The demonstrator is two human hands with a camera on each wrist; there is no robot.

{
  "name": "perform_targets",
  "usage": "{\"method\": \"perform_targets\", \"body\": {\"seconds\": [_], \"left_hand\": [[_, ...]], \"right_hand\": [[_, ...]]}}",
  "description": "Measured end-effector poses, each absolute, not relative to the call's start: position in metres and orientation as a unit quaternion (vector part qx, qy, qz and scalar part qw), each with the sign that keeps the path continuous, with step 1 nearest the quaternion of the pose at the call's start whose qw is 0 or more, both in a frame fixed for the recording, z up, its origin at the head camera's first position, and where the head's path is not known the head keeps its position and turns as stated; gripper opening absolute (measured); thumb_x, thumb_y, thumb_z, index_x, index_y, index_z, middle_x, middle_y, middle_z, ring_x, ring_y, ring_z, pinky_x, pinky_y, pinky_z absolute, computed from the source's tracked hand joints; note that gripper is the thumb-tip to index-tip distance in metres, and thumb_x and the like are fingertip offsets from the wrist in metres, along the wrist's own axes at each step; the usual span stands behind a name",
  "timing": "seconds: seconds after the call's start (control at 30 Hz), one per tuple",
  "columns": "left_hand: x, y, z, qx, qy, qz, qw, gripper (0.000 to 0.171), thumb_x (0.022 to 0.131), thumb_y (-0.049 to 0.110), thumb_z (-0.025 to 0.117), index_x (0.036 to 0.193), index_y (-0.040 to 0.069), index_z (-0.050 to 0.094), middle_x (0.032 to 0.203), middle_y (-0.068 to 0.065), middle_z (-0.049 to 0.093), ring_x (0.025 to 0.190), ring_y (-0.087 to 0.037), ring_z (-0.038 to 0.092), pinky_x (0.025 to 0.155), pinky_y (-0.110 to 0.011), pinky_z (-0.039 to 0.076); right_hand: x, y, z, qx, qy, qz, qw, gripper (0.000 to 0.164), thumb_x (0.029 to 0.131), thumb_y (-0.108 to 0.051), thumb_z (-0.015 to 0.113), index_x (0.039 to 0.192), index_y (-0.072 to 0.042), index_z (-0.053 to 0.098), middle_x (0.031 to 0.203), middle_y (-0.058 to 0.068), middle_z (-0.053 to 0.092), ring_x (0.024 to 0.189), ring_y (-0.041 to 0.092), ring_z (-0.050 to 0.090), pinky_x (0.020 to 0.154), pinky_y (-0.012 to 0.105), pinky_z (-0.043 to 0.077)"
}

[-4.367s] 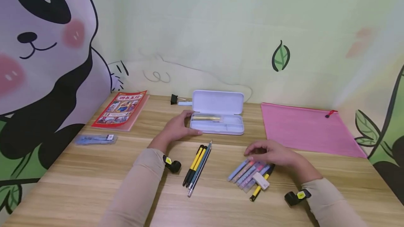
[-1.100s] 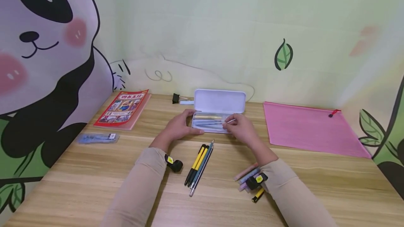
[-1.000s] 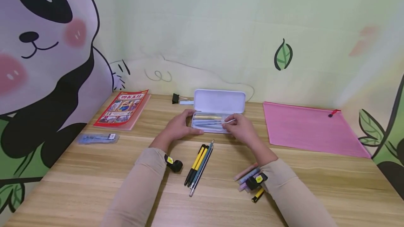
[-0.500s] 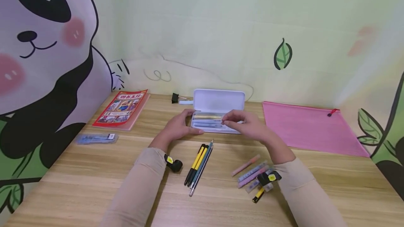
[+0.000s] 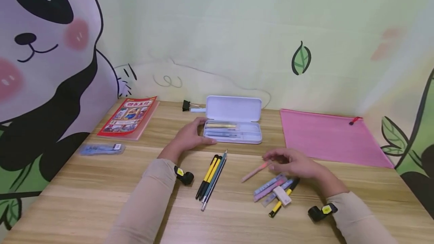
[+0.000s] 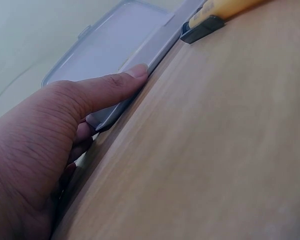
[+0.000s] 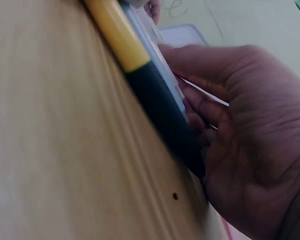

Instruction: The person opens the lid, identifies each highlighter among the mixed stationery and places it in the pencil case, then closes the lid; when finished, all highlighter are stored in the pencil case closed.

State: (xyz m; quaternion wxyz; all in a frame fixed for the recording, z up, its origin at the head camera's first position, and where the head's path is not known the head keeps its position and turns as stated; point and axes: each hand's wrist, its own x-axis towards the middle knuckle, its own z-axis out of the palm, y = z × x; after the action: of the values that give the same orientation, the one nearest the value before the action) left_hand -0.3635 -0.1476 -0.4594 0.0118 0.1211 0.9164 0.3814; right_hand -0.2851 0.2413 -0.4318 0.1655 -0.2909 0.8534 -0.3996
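In the head view, my left hand (image 5: 188,136) holds the left end of an open white pencil case (image 5: 252,128). The left wrist view shows my thumb (image 6: 112,90) along the case's front edge. Pale yellow pens (image 5: 221,125) and a light blue pen (image 5: 223,134) lie inside. My right hand (image 5: 298,165) pinches the far end of a pink pen (image 5: 252,173). Below that hand lie several pastel pens (image 5: 269,188), a white eraser (image 5: 282,195) and a yellow-and-black pen (image 5: 276,209); its fingertips are partly hidden in the right wrist view.
Yellow-black pens (image 5: 208,176) and pencils (image 5: 215,182) lie at centre. To the left are a red booklet (image 5: 129,115) and a clear packet of blue items (image 5: 101,149). A black binder clip (image 5: 186,105) sits behind, and a pink zip pouch (image 5: 329,138) lies right.
A light blue pen has gone into the pencil case. My right hand has left the case and come back to the pastel pens, shifting the pink one. My left hand stays put.
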Motion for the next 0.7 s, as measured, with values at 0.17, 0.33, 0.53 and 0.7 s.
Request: {"method": "perform_targets", "body": {"seconds": [0.17, 0.33, 0.53, 0.7], "left_hand": [[-0.364, -0.148, -0.459, 0.123, 0.917, 0.378, 0.011, 0.102, 0.067, 0.058, 0.088, 0.150, 0.021, 0.041, 0.151, -0.005, 0.047, 0.142, -0.030, 0.038, 0.118, -0.052, 0.027], [-0.364, -0.149, -0.458, 0.122, 0.917, 0.380, 0.011, 0.103, 0.068, 0.058, 0.088, 0.151, 0.020, 0.041, 0.152, -0.006, 0.047, 0.143, -0.030, 0.038, 0.118, -0.052, 0.027], [-0.364, -0.148, -0.459, 0.121, 0.915, 0.384, 0.014, 0.103, 0.067, 0.058, 0.088, 0.151, 0.020, 0.041, 0.152, -0.005, 0.046, 0.143, -0.030, 0.036, 0.118, -0.052, 0.027], [-0.363, -0.147, -0.459, 0.123, 0.915, 0.384, 0.013, 0.101, 0.068, 0.057, 0.088, 0.150, 0.020, 0.041, 0.152, -0.005, 0.046, 0.144, -0.029, 0.036, 0.118, -0.052, 0.026]], "right_hand": [[-0.288, 0.241, -0.443, -0.318, 0.852, -0.396, 0.129, 0.029, 0.093, -0.023, 0.074, 0.121, -0.019, 0.070, 0.110, -0.001, 0.067, 0.089, 0.020, 0.056, 0.074, 0.029, 0.049], [-0.291, 0.238, -0.445, -0.333, 0.848, -0.397, 0.109, 0.020, 0.092, -0.017, 0.074, 0.112, -0.018, 0.073, 0.110, 0.000, 0.067, 0.086, 0.019, 0.055, 0.071, 0.028, 0.049], [-0.290, 0.238, -0.445, -0.303, 0.861, -0.398, 0.098, 0.014, 0.094, -0.019, 0.072, 0.108, -0.019, 0.072, 0.097, 0.002, 0.065, 0.080, 0.021, 0.053, 0.067, 0.027, 0.047], [-0.289, 0.239, -0.446, -0.271, 0.869, -0.408, 0.075, 0.015, 0.097, -0.027, 0.068, 0.111, -0.022, 0.070, 0.088, 0.001, 0.064, 0.078, 0.022, 0.055, 0.066, 0.030, 0.048]]}}
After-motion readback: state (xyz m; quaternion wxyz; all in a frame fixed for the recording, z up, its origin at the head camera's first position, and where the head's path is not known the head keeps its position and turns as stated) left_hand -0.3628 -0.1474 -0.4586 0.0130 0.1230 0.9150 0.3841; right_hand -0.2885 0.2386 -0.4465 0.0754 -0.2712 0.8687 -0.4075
